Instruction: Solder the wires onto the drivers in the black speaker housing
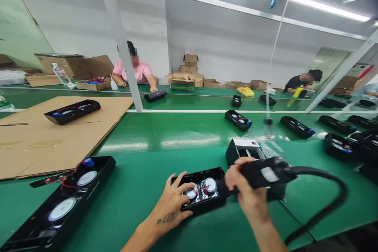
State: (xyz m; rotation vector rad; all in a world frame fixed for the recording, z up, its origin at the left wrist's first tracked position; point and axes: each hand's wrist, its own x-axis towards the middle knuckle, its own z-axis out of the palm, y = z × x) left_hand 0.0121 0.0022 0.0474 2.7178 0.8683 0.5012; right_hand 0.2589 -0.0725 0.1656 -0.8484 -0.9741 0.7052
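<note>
The housing (pixel 206 204) is positioned at the bench (pixel 132 204), open side up; its left end is pinched by the left hand (pixel 173 201), thumb at the near wall and fingers curled over the interior, while a corded tool (pixel 256 171) is clasped in the right hand (pixel 247 187), its tip obscured. The housing is judged light, stiff and slightly slippery, and is best gripped by its outer walls, clear of the fragile wires (pixel 204 189) and discs (pixel 210 185).

Worn on the head, the view faces forward and down, close above the hands (pixel 174 197).
</note>
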